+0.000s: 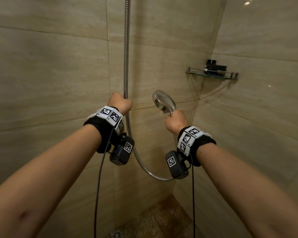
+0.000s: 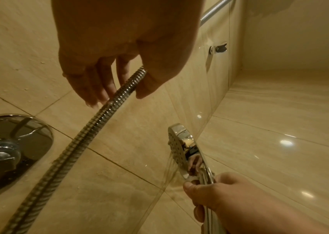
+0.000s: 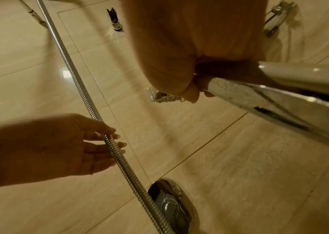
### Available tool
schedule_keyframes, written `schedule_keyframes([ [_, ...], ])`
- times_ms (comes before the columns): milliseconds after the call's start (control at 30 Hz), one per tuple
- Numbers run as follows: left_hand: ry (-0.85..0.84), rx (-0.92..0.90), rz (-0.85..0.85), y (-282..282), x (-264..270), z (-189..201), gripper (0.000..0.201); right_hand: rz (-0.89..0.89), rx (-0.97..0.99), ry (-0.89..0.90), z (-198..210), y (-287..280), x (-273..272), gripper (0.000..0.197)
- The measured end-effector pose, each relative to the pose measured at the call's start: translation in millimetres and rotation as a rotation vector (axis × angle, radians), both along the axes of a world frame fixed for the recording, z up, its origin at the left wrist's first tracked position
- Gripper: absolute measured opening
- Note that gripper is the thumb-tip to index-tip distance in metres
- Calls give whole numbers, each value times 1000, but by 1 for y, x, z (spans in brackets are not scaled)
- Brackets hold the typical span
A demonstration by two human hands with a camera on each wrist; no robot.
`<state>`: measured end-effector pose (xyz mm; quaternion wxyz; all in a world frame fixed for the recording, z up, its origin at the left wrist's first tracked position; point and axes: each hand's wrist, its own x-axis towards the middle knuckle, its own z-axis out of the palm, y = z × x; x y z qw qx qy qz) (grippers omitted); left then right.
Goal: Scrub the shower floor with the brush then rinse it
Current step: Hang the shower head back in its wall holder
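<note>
My right hand [image 1: 175, 120] grips the handle of a chrome shower head [image 1: 163, 100], held upright near the corner of the stall. In the left wrist view, thin streams of water leave the shower head [image 2: 177, 147] toward the wall. My left hand [image 1: 120, 102] holds the ribbed metal hose [image 1: 126, 48] between thumb and fingers, left of the shower head. The hose [image 2: 99, 118] loops down and back to the handle. A strip of speckled brown shower floor [image 1: 162, 219] with a round drain [image 1: 116, 234] shows at the bottom. No brush is in view.
Beige tiled walls close in on three sides. A glass corner shelf [image 1: 213, 75] with a dark object [image 1: 215, 66] hangs at the right. A chrome mixer valve [image 2: 9, 147] and a wall bracket [image 2: 217, 47] sit on the wall by the hose.
</note>
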<state>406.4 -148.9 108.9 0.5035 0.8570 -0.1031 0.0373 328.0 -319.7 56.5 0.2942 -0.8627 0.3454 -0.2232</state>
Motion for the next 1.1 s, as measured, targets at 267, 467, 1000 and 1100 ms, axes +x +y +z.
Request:
schedule_keyframes([
  [267, -164, -155, 56, 1, 1, 14, 43, 62, 24, -251, 19, 21, -8, 35],
  [467, -240, -187, 86, -3, 7, 23, 49, 54, -67, -30, 37, 30, -6, 36],
  [1000, -426, -103, -11, -14, 0, 34, 76, 50, -30, 100, 38, 29, 3, 42],
  [1100, -504, -128, 19, -20, 0, 34, 85, 88, -3, 106, 43, 26, 10, 42],
])
